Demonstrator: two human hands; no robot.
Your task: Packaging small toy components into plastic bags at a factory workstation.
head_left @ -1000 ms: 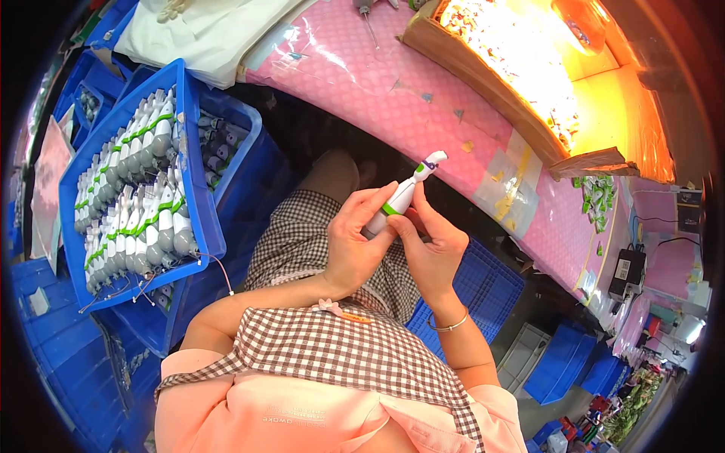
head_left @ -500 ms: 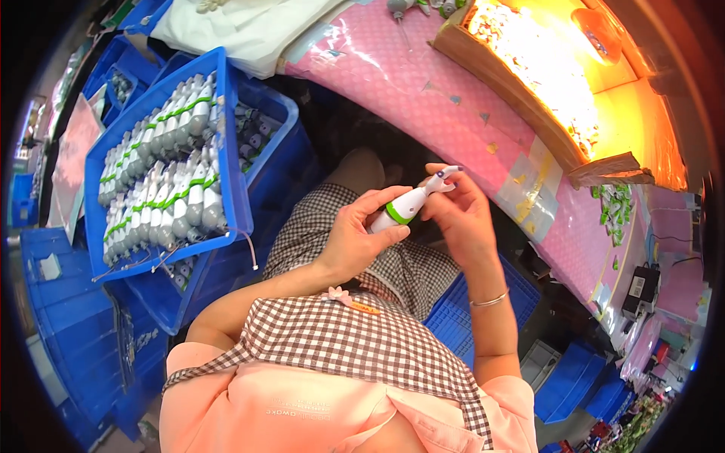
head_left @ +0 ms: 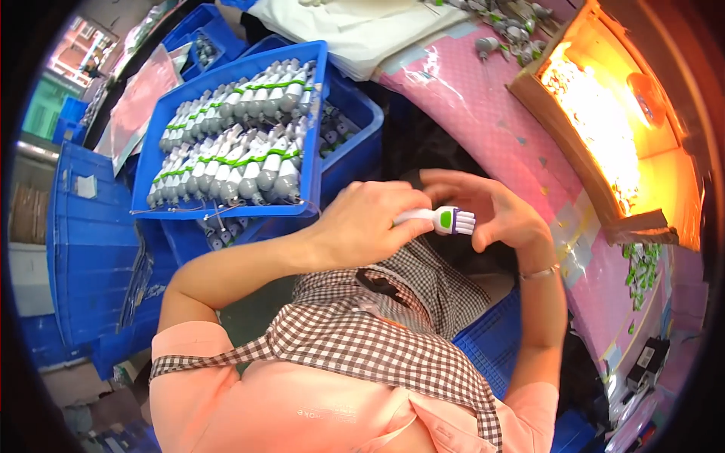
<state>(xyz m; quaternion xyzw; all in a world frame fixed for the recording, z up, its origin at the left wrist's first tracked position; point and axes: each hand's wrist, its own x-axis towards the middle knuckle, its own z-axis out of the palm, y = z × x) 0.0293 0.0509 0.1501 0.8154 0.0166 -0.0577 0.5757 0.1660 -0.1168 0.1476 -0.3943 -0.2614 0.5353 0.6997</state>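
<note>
Pink table (head_left: 483,128), cardboard box (head_left: 565,155), green pieces (head_left: 640,273), grey parts (head_left: 516,34)

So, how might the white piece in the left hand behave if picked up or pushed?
The piece looks stiff: its neck juts from the left hand without visible sag. It is probably light, since that hand appears to hold it alone. It may roll when pushed, if its hidden body is as rounded as the tray pieces.

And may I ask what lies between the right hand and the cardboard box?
The head view shows pink table covering between the right hand and the box.
</note>
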